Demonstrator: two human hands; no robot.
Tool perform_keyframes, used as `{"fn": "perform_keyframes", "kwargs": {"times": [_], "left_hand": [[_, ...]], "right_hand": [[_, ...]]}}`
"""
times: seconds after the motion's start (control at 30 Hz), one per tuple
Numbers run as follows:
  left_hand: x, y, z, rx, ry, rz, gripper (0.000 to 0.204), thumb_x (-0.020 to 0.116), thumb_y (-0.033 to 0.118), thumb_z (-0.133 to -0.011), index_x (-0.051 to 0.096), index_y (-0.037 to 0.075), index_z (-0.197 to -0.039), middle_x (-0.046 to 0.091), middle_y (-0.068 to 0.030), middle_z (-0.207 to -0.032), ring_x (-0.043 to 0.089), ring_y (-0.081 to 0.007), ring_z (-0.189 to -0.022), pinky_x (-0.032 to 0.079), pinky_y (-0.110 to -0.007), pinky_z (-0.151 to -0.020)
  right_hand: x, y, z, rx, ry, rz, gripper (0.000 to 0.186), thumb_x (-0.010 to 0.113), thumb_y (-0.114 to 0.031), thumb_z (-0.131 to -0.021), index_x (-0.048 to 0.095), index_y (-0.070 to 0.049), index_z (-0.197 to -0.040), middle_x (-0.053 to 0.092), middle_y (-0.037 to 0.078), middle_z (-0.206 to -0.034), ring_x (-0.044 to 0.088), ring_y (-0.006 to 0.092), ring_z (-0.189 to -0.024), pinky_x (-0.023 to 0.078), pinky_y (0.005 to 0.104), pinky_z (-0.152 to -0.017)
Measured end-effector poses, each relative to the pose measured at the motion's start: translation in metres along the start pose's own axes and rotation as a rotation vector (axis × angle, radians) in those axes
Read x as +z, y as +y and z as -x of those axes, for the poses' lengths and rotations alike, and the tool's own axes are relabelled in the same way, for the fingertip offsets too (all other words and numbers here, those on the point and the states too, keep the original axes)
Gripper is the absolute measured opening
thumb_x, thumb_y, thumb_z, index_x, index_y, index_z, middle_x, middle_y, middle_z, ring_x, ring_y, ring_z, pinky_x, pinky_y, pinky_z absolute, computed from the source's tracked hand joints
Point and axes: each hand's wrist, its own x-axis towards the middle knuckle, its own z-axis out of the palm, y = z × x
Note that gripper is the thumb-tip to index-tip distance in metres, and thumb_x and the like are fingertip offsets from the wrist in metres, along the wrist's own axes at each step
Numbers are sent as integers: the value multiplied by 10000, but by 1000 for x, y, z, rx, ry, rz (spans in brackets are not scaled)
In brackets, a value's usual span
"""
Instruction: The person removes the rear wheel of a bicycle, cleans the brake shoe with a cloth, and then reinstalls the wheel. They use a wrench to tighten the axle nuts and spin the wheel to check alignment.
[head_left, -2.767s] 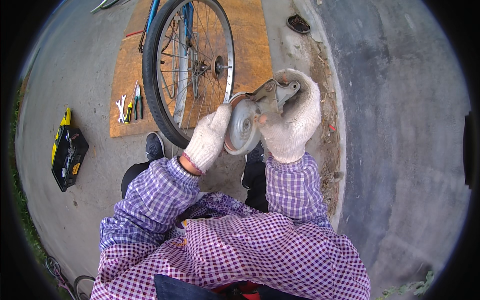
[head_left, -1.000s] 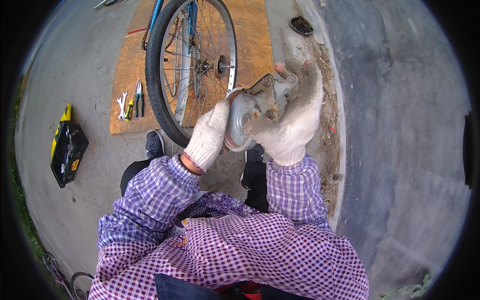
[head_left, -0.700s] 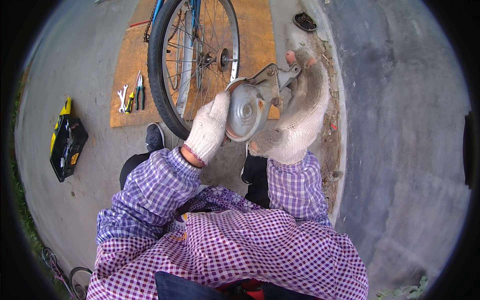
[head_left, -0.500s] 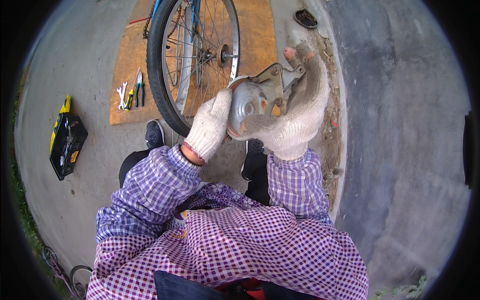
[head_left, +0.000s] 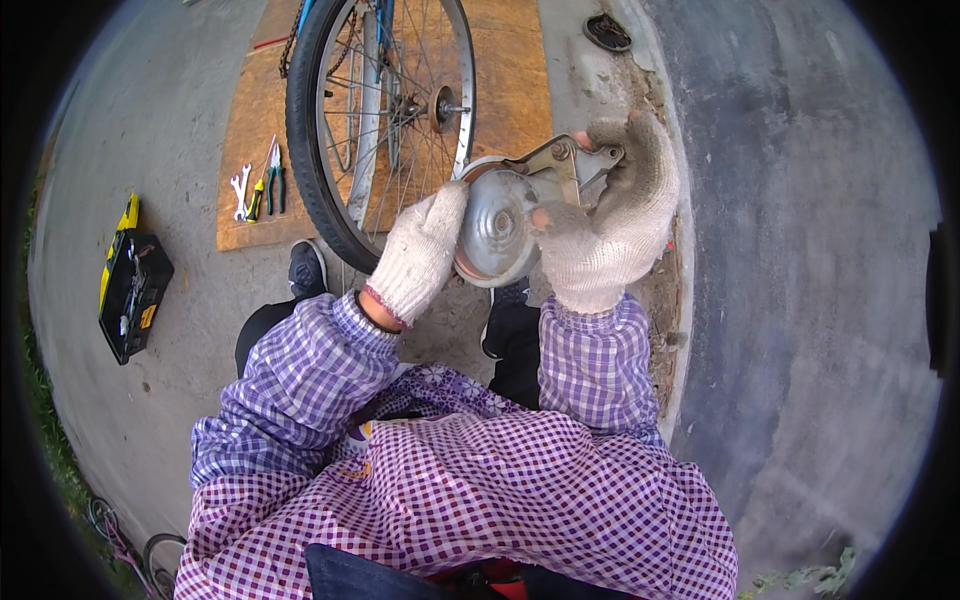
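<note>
Two hands, one load: the left hand (head_left: 425, 245) and the right hand (head_left: 618, 215), both gloved, share a metal drum brake unit (head_left: 497, 222).
Brake unit's place: held up off the ground in front of the person, just beside the bicycle wheel (head_left: 313, 160), round face upward.
Left grip: partly closed at the drum's left edge, thumb along the rim; the fingers underneath are hidden.
Right grip: curled around the bracket (head_left: 563, 160) side, thumb near the round face.
Likely handling: probably fairly heavy for its size and stiff, not fragile; the smooth face could slip under knit gloves, especially if greasy.
Best hold: rim on one side, bracket on the other; the bracket's hinged-looking parts may swing, so the drum seems the surer support.
Toolbox (head_left: 160, 275): black with yellow, open on the ground at left; small metallic pieces inside, too small to identify.
Round black dish (head_left: 597, 43): on the ground at upper right; dark contents, kind unclear.
</note>
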Motion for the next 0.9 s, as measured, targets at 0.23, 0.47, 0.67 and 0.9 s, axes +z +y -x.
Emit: {"fn": "perform_keyframes", "kwargs": {"times": [0.23,0.47,0.67,0.9], "left_hand": [[-4,1,1,34,-32,11,625,459,595,-1085,680,11,-1094,632,-25,-717,571,-98,-568,447,-250,-499],[-7,-10,-5,92,-42,-109,553,473,527,-1098,667,10,-1121,628,-59,-768,580,-138,-637,455,-292,-582],[-10,-31,-13,300,-38,-324,469,495,380,-1097,665,-35,-1234,702,-224,-1042,692,-339,-956,530,-415,-849],[-8,-40,-13,213,-64,-239,428,506,327,-1086,653,-26,-1278,711,-238,-1109,701,-360,-1023,539,-410,-878]], "right_hand": [[2,0,1,140,176,-310,613,717,-367,-992,527,54,-1396,652,186,-1238,672,276,-1120,547,436,-1005],[-4,0,-4,121,212,-214,398,472,-259,-1094,572,57,-1314,670,190,-1159,689,262,-1055,592,402,-910],[-12,1,-6,188,204,-142,452,439,-377,-1135,600,26,-1260,688,160,-1092,705,238,-989,586,358,-871],[-20,6,-7,235,203,-15,461,415,-397,-1140,631,4,-1216,693,114,-1068,696,173,-909,561,308,-790]]}}
